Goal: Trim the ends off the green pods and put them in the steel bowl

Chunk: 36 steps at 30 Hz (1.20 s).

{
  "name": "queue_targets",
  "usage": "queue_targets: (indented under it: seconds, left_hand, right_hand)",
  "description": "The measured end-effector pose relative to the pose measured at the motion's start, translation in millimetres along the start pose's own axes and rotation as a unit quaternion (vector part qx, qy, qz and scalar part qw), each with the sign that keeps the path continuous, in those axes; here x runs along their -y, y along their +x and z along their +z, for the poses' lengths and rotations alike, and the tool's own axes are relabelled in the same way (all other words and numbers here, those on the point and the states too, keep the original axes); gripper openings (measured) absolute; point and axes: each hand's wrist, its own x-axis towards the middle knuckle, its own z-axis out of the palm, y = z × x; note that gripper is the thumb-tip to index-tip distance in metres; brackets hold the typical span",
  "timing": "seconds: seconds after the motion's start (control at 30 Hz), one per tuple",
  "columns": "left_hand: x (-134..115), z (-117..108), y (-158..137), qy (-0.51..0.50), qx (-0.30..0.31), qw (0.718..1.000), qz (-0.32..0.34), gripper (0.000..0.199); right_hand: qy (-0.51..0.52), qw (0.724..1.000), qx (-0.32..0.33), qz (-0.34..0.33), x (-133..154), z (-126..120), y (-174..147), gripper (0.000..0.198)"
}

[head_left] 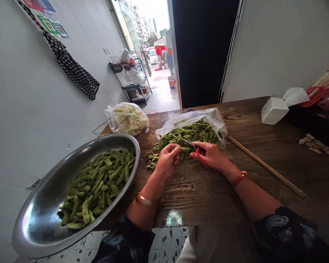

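Observation:
Between thumb and fingers, my left hand (167,160) pinches a green edamame pod (184,149) that points to the right. My right hand (212,156) is closed around red-handled scissors (201,157), whose blades reach up and left above the pod. Behind both hands, a heap of edamame pods (192,130) spills from a clear plastic bag (215,122) onto the wooden table. To the left, a large steel basin (41,204) holds many loose pods (98,184).
A bag of pale cauliflower-like pieces (130,118) stands behind the basin. Thin wooden skewers (265,166) lie at the right. Further right are a white tissue pack (274,110) and several peanuts (316,143). A cart (134,84) stands by the doorway.

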Motion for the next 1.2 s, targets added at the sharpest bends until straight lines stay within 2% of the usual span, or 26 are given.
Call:
queue_targets:
  seconds: [0.13, 0.23, 0.47, 0.67, 0.9, 1.0, 1.1, 1.2]
  left_hand:
    - [-1.8, -2.8, 2.7, -0.066, -0.028, 0.997, -0.016, 0.039]
    - [-1.4, -1.7, 1.4, -0.078, -0.025, 0.996, -0.023, 0.039]
    - [2.8, 7.2, -5.7, -0.015, 0.012, 1.0, -0.016, 0.034]
    - [4.1, 9.1, -7.7, 0.004, 0.036, 0.999, -0.014, 0.034]
    - [2.4, 6.6, -4.5, 0.029, 0.001, 0.999, 0.022, 0.036]
    - [0.9, 2.7, -0.5, 0.032, -0.02, 0.999, 0.038, 0.032]
    - [-2.2, 0.3, 1.5, 0.004, -0.031, 0.999, 0.04, 0.029]
    - [-5.2, 2.3, -0.8, -0.047, -0.008, 0.999, 0.001, 0.03]
  right_hand:
    - [0.0, 1.0, 0.008, -0.013, -2.5, 2.2, -0.4, 0.053]
    - [-0.005, 1.0, 0.015, -0.015, -1.2, 3.3, -1.6, 0.054]
    - [0.011, 1.0, 0.009, -0.021, 3.5, 5.1, -3.3, 0.053]
    - [-0.02, 1.0, -0.004, -0.023, 0.6, 6.0, -2.8, 0.05]
    - [-0.063, 0.997, 0.03, -0.021, 1.8, 2.5, -2.7, 0.042]
    - [-0.05, 0.997, 0.05, -0.005, 3.2, -0.6, -2.2, 0.04]
    - [0.004, 0.999, 0.003, 0.035, 2.1, -7.6, 0.1, 0.047]
    - [0.056, 0.994, -0.064, 0.07, -0.5, -16.3, 3.9, 0.051]
